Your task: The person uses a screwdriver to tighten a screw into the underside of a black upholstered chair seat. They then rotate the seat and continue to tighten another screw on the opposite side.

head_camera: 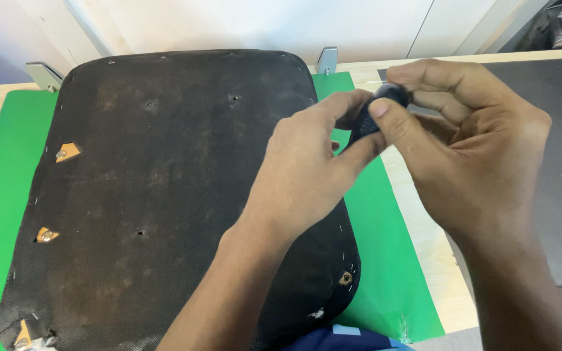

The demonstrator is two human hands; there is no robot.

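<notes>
head view: a dark fabric-covered seat panel [164,188] lies underside up on a green mat [391,260] spread over the tabletop [424,240]. staples line its edge, and small cut-outs along the left side show metal fittings [65,153], with another fitting [345,278] near the lower right corner. a dark grey sheet [554,162] lies to the right, partly under the right hand.

both hands meet above the right edge of the panel. the left hand [307,175] comes up from below, thumb and forefinger pinched narrow on a small dark round piece [385,104]. the right hand [463,149] curls over it from the right, thumb pressed on its front and fingers wrapped behind, so the piece is held between the two hands, clear of the panel and mat. what the piece is exactly i cannot tell; most of it is hidden by fingers.

the step in hand looks like readying or working this small piece with the fingertips before it goes anywhere. the next move probably calls for a firm pinch and a careful turn or press, keeping it from slipping out.
</notes>
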